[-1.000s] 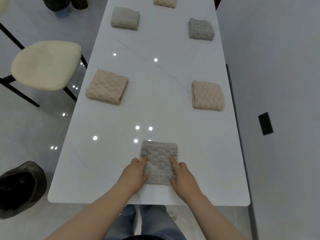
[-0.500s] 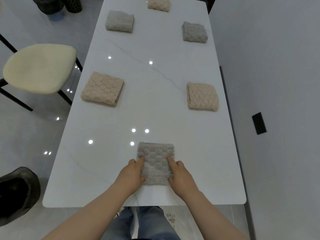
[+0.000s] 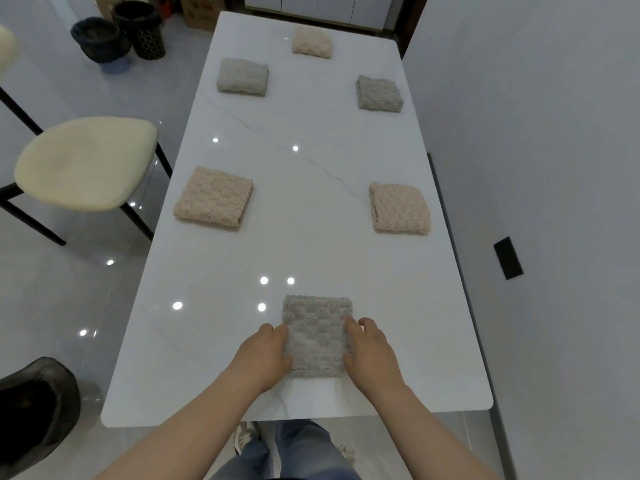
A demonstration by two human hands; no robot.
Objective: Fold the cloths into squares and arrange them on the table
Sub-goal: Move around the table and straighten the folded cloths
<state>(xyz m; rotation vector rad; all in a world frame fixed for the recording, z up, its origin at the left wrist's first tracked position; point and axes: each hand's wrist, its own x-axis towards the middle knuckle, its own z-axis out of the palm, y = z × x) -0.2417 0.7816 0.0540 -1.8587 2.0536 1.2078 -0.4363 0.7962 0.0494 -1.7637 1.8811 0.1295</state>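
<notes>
Under left hand (image 3: pixel 265 353), right hand (image 3: pixel 372 355): cloth (image 3: pixel 317 334) sides

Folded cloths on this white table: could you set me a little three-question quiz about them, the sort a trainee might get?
1. True or false: all the folded cloths on the white table are grey.
2. Which cloth do the left hand and the right hand touch? A) the near grey cloth; B) the left beige cloth; C) the far beige cloth.
3. Fill in: the white table holds ___ folded cloths.

Key: 1 false, three are beige; 2 A; 3 six.
</notes>
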